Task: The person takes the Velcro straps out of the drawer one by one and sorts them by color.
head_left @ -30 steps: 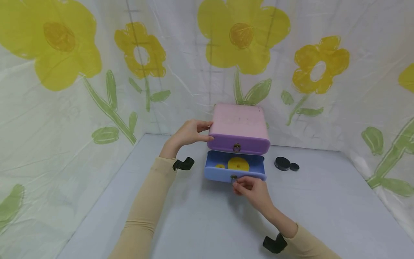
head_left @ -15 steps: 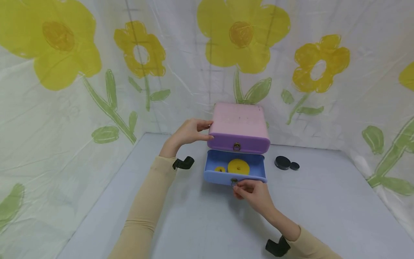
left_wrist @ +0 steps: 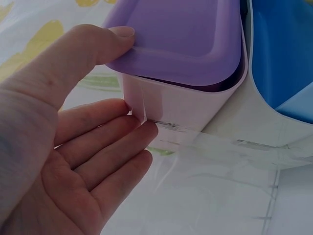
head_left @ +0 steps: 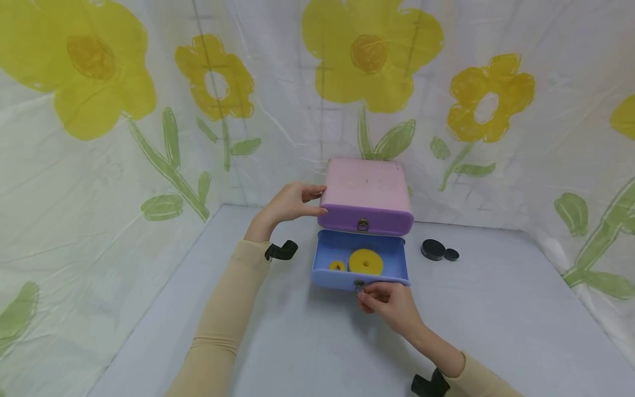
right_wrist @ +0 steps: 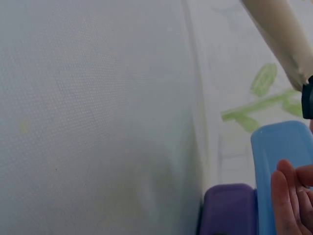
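A pink drawer box (head_left: pixel 364 182) stands at the back of the table, with a purple drawer front (head_left: pixel 342 218) closed at its top. Below it, a blue drawer (head_left: pixel 324 279) is pulled out. Inside lie a large yellow disc (head_left: pixel 365 261) with a centre hole and a small yellow ring (head_left: pixel 337 266). My right hand (head_left: pixel 392 306) pinches the blue drawer's ring pull (head_left: pixel 359 289), mostly behind the fingertips. My left hand (head_left: pixel 292 202) rests at the box's left corner. In the left wrist view, its thumb (left_wrist: pixel 98 44) presses the purple front and its extended fingers (left_wrist: pixel 115 142) touch the pink side.
Two black round discs, a larger one (head_left: pixel 433 250) and a smaller one (head_left: pixel 451 255), lie right of the box. A curtain (head_left: pixel 283 71) printed with yellow flowers hangs behind the white table (head_left: pixel 278 331). Another purple front (right_wrist: pixel 230 210) shows beside the blue one in the right wrist view.
My right hand has drawn the blue drawer farther out toward me, showing more of the yellow pieces inside. My left hand has stayed in place on the box.
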{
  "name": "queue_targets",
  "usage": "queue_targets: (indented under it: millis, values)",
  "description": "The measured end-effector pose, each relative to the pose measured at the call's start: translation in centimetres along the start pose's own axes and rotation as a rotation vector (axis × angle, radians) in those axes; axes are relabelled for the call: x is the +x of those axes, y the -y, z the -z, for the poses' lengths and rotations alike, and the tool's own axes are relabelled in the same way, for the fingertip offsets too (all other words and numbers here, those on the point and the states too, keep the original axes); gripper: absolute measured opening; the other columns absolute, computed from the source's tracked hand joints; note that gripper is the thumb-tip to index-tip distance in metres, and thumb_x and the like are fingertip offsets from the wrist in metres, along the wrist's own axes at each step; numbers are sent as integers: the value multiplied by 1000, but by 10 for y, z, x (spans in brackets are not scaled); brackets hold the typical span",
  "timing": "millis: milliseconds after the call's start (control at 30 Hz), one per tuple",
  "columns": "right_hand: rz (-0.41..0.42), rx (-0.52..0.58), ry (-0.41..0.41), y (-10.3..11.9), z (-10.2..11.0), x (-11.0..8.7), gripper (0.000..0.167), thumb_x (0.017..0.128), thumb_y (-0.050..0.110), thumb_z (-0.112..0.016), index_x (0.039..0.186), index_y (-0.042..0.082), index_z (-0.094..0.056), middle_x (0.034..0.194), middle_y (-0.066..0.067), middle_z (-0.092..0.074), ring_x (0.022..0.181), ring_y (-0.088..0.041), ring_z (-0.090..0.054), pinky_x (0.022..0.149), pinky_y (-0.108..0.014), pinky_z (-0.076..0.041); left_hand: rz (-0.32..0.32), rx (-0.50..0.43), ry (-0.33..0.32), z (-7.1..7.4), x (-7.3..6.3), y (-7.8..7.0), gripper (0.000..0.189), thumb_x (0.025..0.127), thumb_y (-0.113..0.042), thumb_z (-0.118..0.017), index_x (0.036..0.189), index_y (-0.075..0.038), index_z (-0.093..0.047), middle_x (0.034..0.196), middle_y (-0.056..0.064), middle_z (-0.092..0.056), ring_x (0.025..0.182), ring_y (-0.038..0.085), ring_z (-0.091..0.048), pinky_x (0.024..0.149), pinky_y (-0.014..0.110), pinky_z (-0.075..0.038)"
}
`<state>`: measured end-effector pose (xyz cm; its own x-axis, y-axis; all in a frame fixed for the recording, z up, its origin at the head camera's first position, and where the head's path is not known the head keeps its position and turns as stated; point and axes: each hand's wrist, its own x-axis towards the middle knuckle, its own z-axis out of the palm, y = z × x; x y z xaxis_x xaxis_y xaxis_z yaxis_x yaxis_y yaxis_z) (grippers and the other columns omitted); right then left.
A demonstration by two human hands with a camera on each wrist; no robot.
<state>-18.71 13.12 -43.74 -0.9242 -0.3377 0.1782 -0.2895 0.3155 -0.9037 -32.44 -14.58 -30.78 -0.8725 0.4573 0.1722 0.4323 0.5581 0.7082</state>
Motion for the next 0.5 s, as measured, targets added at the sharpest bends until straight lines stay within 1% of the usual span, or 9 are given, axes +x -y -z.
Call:
queue_targets:
  millis: [167,367,500]
  values:
    - [5,5,4,-1,0,-1,17,87,18,-69,93,3,-72,83,-9,-73,69,-12,-70,63,-25,-58,-3,1,1,-1,0,1,70,79,-32,-78,139,-12,-49,141,3,-51,126,16,-53,101,32,-46]
    - [-10,12,10,-2,-1,-2,17,87,16,-69,94,1,-72,85,-11,-73,70,-11,-71,64,-25,-58,-1,-1,0,-2,1,2,71,78,-33,-78,139,-12,-49,141,2,-51,125,16,-53,100,33,-47]
    - [-7,-14,13,-3,-1,-3,16,87,16,-69,95,2,-72,85,-10,-73,71,-10,-71,64,-24,-58,5,0,3,-1,1,1,71,79,-33,-78,140,-13,-48,141,2,-50,126,16,-52,101,33,-46]
